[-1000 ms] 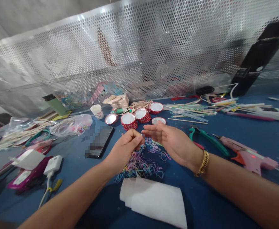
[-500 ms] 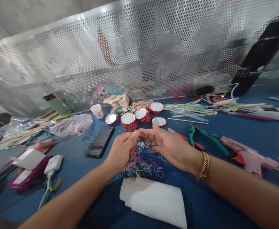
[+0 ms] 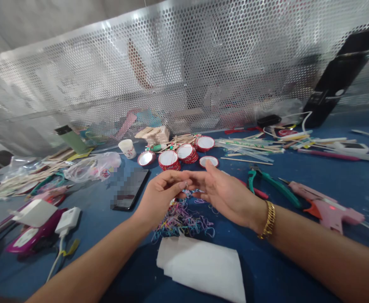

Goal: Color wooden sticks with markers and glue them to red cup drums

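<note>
My left hand [image 3: 161, 197] has its thumb and fingers brought close together, and whatever may be between them is too small to make out. My right hand [image 3: 225, 190] reaches in from the right with fingers stretched out and thumb raised, its fingertips touching those of my left hand. Below both hands lies a tangled pile of small coloured rubber bands [image 3: 184, 219], partly hidden by my fingers. In front of the pile is a folded white cloth or paper [image 3: 203, 267]. Just beyond my hands stand stacked red-rimmed white discs [image 3: 168, 159].
A phone [image 3: 133, 189] lies left of my hands, with a white charger plug [image 3: 68, 219] nearer. To the right are green-handled pliers [image 3: 277, 185] and a pink glue gun [image 3: 330, 206]. A paper cup [image 3: 127, 148], sticks [image 3: 184, 139] and a perforated metal screen [image 3: 178, 80] are behind.
My left thumb has moved down from its fingertips, and its fingers now stretch further towards my right hand. The view has shifted slightly; the table items stay in place.
</note>
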{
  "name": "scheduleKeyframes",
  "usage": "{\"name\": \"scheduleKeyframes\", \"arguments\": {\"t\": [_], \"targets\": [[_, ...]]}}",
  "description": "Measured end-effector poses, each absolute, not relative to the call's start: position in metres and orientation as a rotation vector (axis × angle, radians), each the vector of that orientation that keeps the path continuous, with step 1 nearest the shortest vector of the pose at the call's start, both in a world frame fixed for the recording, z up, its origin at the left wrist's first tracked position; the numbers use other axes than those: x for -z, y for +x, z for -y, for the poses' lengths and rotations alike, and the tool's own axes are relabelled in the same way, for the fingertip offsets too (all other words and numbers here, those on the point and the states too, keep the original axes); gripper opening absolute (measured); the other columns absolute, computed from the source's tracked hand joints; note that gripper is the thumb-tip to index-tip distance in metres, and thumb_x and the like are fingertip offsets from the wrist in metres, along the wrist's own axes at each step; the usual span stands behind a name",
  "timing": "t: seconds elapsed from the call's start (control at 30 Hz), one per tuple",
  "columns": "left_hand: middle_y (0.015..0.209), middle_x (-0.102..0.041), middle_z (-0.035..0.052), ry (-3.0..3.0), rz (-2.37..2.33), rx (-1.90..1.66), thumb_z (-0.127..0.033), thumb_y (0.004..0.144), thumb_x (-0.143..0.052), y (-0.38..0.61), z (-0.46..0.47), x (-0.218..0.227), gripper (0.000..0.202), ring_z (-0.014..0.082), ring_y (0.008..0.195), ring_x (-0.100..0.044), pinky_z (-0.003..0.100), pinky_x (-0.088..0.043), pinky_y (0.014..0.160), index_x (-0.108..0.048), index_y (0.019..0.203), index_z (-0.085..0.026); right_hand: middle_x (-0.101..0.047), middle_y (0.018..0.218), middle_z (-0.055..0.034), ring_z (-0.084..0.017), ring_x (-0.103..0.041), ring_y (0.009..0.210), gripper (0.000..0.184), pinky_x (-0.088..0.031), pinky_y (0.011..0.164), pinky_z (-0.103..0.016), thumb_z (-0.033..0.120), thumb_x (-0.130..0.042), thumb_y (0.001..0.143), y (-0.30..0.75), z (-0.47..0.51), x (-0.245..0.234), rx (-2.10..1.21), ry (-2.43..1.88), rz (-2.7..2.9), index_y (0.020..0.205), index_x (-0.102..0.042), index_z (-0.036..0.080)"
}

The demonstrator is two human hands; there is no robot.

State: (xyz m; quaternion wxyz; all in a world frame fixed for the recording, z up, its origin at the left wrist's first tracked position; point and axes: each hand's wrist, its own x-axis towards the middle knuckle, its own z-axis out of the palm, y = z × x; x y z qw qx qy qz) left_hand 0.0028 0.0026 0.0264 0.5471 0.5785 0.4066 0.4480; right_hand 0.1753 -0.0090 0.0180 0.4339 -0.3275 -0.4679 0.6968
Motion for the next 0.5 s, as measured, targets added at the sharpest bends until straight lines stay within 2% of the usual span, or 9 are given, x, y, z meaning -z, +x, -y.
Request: {"name": "scheduleKeyframes", "arguments": {"t": [0.2, 0.3, 0.4, 0.5], "targets": [[0.098, -0.076, 0.0071, 1.373, -0.962, -1.018, -0.025, 0.083, -0.069, 0.0001, -0.0041, -0.0269, 0.028, 0.0158, 0.082, -0.071, 0.026, -0.053, 0.066, -0.066, 0.11, -0.018, -0.068, 0.126, -0.0088, -0.022, -0.061, 0.115, 0.07, -0.038, 0.109, -0.043, 0.069, -0.022, 0.096, 0.1733, 0.0097, -0.0181, -1.758, -0.789, 1.123, 0.115, -0.07, 0.023], [0.101, -0.076, 0.0072, 1.54, -0.922, -1.027, -0.029, 0.089, -0.062, -0.002, -0.0035, -0.0269, 0.031, 0.0173, 0.088, -0.071, 0.031, -0.054, 0.074, -0.064, 0.119, -0.02, -0.068, 0.128, -0.0086, -0.021, -0.059, 0.12, 0.066, -0.036, 0.111, -0.044, 0.065, -0.022, 0.098, 0.1746, 0.009, -0.0182, -1.752, -0.809, 1.087, 0.115, -0.07, 0.023], [0.101, -0.076, 0.007, 1.731, -0.9, -1.068, -0.031, 0.089, -0.064, -0.0025, -0.0021, -0.0267, 0.026, 0.0189, 0.096, -0.069, 0.036, -0.052, 0.09, -0.07, 0.112, -0.021, -0.068, 0.128, -0.008, -0.021, -0.057, 0.123, 0.063, -0.037, 0.11, -0.043, 0.065, -0.025, 0.098, 0.1766, 0.0087, -0.02, -1.733, -0.817, 1.092, 0.112, -0.071, 0.023], [0.1, -0.075, 0.007, 1.878, -0.968, -1.141, -0.03, 0.082, -0.073, -0.0014, -0.0005, -0.0274, 0.021, 0.0205, 0.098, -0.066, 0.036, -0.049, 0.092, -0.074, 0.101, -0.021, -0.066, 0.13, -0.0082, -0.022, -0.056, 0.124, 0.06, -0.038, 0.108, -0.042, 0.066, -0.031, 0.096, 0.1759, 0.0103, -0.0214, -1.734, -0.821, 1.094, 0.109, -0.072, 0.023]]}}
